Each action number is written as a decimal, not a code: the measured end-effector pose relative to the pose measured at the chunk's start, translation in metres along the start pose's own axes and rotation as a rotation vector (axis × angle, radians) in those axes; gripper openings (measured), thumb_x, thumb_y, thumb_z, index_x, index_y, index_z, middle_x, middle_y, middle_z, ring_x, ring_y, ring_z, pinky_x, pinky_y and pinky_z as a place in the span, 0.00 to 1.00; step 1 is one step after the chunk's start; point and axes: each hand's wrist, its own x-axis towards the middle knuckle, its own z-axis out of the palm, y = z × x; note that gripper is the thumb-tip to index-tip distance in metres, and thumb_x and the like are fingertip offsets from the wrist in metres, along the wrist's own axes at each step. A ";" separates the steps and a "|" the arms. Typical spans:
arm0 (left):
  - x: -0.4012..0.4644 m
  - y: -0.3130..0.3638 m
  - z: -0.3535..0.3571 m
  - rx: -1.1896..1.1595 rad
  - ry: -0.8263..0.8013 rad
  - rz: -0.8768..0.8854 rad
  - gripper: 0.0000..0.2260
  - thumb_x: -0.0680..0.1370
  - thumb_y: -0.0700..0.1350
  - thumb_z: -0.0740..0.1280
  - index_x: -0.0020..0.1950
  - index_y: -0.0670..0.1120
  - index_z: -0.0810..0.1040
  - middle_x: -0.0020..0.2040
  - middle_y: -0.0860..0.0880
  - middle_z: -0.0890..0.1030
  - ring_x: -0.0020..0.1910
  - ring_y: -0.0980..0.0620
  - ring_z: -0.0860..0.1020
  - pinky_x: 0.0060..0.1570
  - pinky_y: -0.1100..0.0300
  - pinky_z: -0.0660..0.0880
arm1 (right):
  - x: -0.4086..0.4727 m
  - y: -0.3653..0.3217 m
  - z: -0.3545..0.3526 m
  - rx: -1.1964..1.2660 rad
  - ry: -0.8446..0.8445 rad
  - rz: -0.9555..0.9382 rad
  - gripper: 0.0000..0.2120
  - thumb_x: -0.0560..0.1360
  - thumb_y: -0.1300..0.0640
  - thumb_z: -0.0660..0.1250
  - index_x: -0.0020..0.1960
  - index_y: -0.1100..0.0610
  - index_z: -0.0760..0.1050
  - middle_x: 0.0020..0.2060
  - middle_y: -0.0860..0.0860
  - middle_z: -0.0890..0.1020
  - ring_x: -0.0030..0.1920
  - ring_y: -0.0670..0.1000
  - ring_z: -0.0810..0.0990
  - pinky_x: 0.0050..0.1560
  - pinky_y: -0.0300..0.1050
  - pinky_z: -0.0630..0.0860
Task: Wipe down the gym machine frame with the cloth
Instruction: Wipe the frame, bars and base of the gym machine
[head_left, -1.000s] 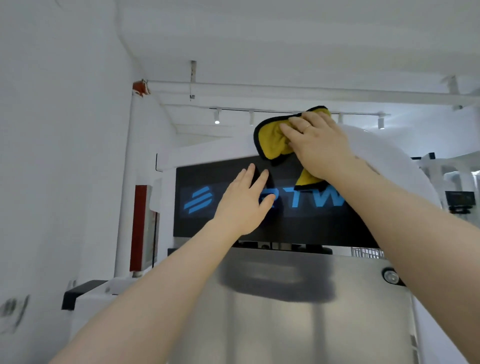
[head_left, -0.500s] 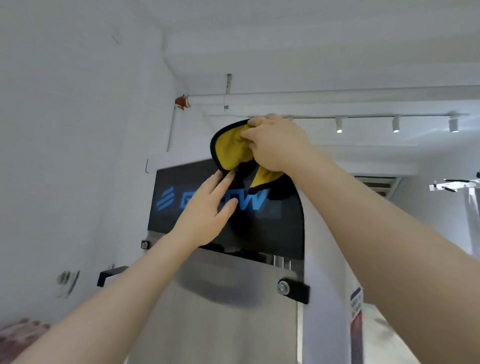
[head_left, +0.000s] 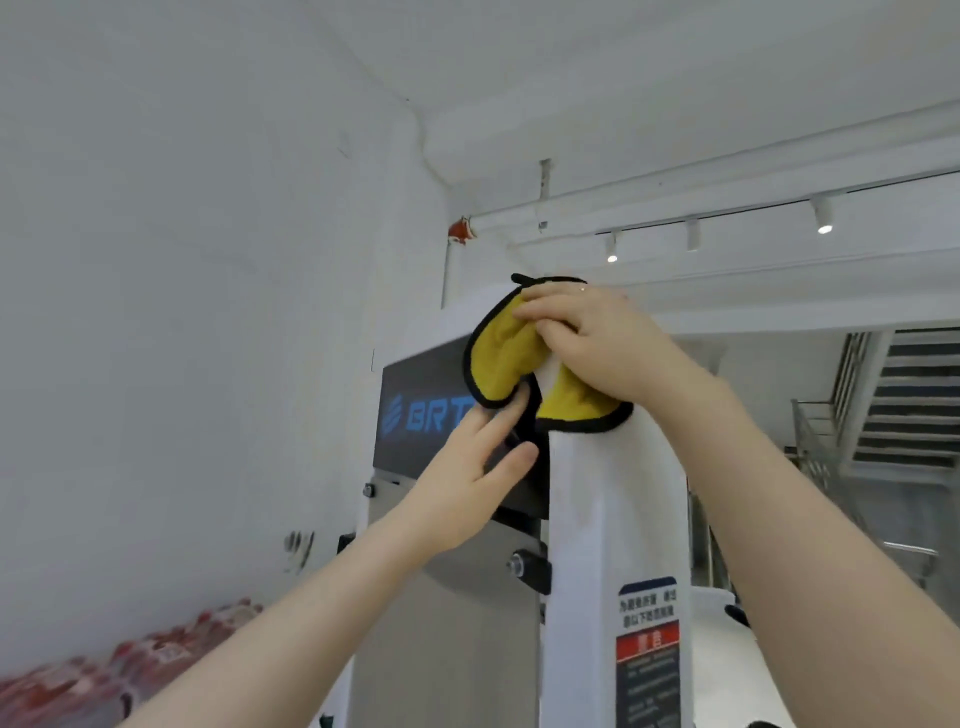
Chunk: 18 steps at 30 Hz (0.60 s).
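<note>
- Two hands up: right hand (head_left: 597, 343) clutching yellow cloth (head_left: 506, 364) atop white frame upright (head_left: 613, 493); left hand (head_left: 467, 478) flat, fingers straight, on black panel (head_left: 415, 395).
- Probably lots left: lower upright, steel panel (head_left: 457, 623).

The right hand (head_left: 597, 343) has carried the yellow cloth (head_left: 506, 364) from the top edge above the black logo panel (head_left: 415, 415) round to the rounded top of the white frame upright (head_left: 613, 509). The left hand (head_left: 467, 488) has slid rightward to the panel's right edge.
</note>
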 end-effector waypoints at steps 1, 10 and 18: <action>-0.003 0.004 -0.001 -0.010 0.008 -0.013 0.21 0.80 0.53 0.57 0.66 0.72 0.53 0.68 0.69 0.57 0.67 0.72 0.56 0.64 0.69 0.54 | -0.022 0.001 0.003 0.023 0.063 -0.027 0.15 0.79 0.61 0.58 0.62 0.53 0.76 0.68 0.47 0.71 0.69 0.47 0.65 0.63 0.32 0.56; -0.079 0.008 0.002 0.210 -0.089 -0.233 0.24 0.79 0.43 0.59 0.74 0.52 0.57 0.72 0.65 0.47 0.71 0.67 0.44 0.72 0.63 0.46 | -0.083 0.006 0.031 -0.052 0.191 -0.139 0.21 0.76 0.55 0.55 0.65 0.60 0.73 0.69 0.57 0.69 0.72 0.59 0.62 0.70 0.47 0.55; -0.110 0.037 0.004 0.272 -0.122 -0.243 0.25 0.79 0.45 0.60 0.74 0.57 0.56 0.74 0.64 0.50 0.71 0.68 0.47 0.69 0.67 0.47 | -0.136 -0.006 0.060 -0.029 0.263 -0.085 0.26 0.76 0.51 0.56 0.71 0.62 0.65 0.71 0.60 0.66 0.72 0.60 0.60 0.71 0.57 0.59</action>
